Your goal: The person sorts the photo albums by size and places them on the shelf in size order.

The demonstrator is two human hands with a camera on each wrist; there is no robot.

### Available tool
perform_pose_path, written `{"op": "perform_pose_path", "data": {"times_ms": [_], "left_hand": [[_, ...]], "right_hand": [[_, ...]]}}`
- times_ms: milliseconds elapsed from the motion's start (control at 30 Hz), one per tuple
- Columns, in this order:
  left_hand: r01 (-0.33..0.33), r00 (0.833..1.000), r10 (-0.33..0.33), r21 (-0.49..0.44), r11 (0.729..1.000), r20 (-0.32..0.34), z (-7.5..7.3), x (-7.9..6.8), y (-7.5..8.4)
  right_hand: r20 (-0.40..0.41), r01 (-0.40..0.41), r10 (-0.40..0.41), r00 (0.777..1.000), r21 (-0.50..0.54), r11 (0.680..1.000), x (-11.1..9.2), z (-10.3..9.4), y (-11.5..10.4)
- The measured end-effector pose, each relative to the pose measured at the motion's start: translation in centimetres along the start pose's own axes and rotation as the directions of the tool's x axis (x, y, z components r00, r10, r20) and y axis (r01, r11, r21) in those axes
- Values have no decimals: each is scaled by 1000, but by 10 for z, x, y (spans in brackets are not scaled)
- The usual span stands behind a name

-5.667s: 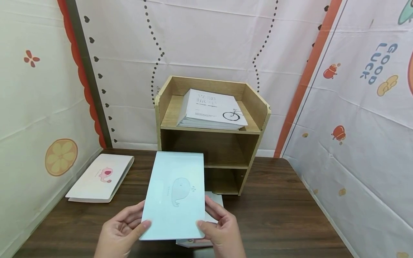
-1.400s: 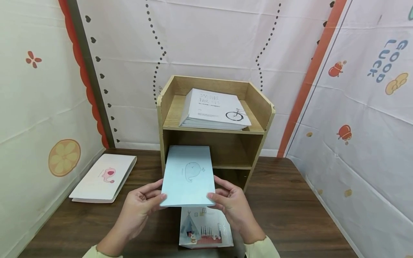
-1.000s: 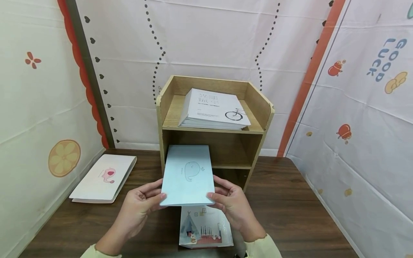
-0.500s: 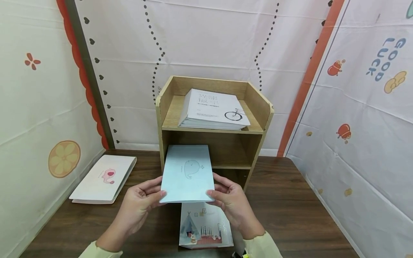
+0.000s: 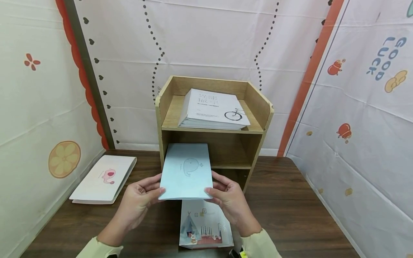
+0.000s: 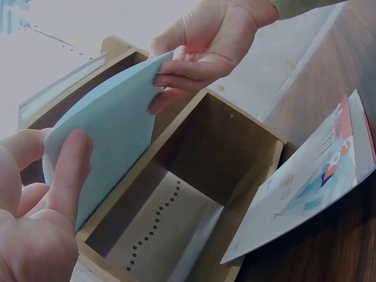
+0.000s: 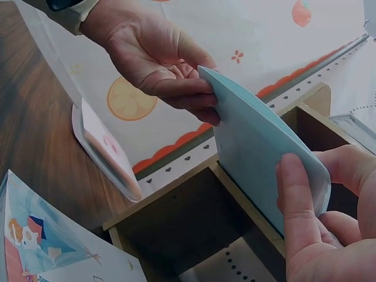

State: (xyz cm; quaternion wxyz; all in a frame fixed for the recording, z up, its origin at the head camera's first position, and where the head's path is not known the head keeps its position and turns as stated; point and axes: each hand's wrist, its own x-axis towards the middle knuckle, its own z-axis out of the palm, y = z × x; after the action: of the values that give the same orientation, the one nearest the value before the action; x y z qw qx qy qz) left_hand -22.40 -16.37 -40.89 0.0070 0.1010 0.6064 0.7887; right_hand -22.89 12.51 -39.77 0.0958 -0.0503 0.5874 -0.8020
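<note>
A light blue notebook (image 5: pixel 186 172) with a whale drawing lies nearly level, its far end inside the middle compartment of the small wooden shelf (image 5: pixel 213 131). My left hand (image 5: pixel 138 202) pinches its near left corner, thumb on top and fingers below. On the near right corner, my right hand (image 5: pixel 230 202) holds it the same way. In the left wrist view, the notebook (image 6: pixel 120 117) bows slightly between the two hands, and its lower edge lies along the middle board. The right wrist view shows the notebook's pages (image 7: pixel 258 108) parted a little at the near edge.
A thick white book (image 5: pixel 213 107) with a bicycle picture lies on the top shelf. In front of the shelf, an illustrated book (image 5: pixel 204 229) rests on the dark wooden table (image 5: pixel 290 215). At left lies a white notebook (image 5: pixel 100 179) with a pink elephant. Printed cloth (image 5: pixel 355 118) encloses the table.
Both hands have carried the light blue notebook forward from above the table, and its far end is now in the middle compartment. Over the last second it shifted slightly farther in.
</note>
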Motion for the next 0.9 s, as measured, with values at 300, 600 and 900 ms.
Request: {"op": "perform_pose_path", "data": {"times_ms": [300,600,900], "left_hand": [[3,1000,-3,-4,1000,8,-4,5,-3],[34,999,-34,-2,999,-6,-6,9,-3],[34,999,-34,3,999,3,-10,16,-5]], "right_hand": [[-20,14,-14,1000,-7,1000,4,1,3],[-28,27,-28,999,-22,999,8,1,5],[-35,31,-32,999,-34,999,13,1,6]]}}
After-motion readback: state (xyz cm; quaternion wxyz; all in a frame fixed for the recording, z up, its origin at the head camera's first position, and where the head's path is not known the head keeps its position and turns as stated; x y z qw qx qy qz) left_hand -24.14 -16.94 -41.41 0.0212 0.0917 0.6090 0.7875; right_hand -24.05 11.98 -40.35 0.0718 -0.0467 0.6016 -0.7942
